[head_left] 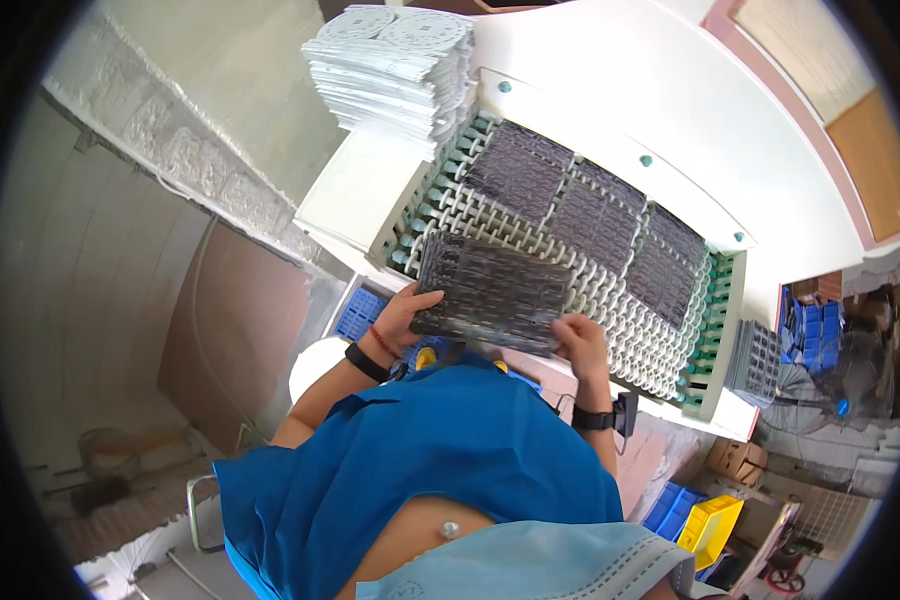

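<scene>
Three dark, patterned rectangular panels (598, 222) lie along the far edge of a white-and-green roller conveyor (620, 312); a fourth dark panel (492, 292), not laid down, is over its near-left corner, grasped by the left hand (400, 314), the right hand's (582, 342) blurred grip unclear

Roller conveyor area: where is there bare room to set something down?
Bare white rollers show between the right hand and the dark panels lying beyond; the white ledge is bare beside the paper stack. Crowded: far rollers under those panels; rollers beneath the held panel.
</scene>
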`<action>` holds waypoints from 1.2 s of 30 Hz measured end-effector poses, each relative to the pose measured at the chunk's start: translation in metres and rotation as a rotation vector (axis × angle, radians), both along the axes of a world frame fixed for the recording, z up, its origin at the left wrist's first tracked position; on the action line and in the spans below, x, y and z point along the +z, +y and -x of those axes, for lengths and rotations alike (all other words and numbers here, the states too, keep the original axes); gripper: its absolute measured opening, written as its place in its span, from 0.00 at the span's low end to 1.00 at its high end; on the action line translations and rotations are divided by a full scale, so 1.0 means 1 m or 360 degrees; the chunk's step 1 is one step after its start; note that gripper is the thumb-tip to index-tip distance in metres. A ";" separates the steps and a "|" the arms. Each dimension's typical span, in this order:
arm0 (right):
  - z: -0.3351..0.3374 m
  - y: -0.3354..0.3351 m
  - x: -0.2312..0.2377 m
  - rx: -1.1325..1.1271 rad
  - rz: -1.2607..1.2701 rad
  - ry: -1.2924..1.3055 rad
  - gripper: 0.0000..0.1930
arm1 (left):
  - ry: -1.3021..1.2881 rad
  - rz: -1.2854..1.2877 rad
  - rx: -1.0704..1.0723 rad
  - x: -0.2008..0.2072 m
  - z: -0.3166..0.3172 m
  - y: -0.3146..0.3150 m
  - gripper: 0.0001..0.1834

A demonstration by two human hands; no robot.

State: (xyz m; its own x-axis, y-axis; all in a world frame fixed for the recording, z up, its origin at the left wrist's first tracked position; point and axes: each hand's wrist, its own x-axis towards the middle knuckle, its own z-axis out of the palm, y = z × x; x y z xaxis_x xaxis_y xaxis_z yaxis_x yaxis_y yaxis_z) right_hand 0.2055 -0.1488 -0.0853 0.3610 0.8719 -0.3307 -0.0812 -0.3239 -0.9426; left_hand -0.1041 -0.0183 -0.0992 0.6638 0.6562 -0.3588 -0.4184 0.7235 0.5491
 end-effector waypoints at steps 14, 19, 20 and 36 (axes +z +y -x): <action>0.029 0.084 -0.028 -0.0185 -0.0121 0.0108 0.09 | -0.0058 -0.0081 0.0081 -0.010 0.064 0.009 0.28; 0.045 0.106 -0.032 -0.0079 -0.0002 0.0061 0.10 | 0.0051 -0.0058 0.0100 0.009 0.050 0.011 0.25; 0.045 0.102 -0.029 -0.0071 0.0001 0.0058 0.10 | 0.0081 -0.0062 0.0112 0.009 0.049 0.010 0.23; -0.074 0.011 -0.025 -0.0529 0.0047 -0.0404 0.09 | -0.0143 0.0118 0.0055 -0.031 0.014 0.031 0.27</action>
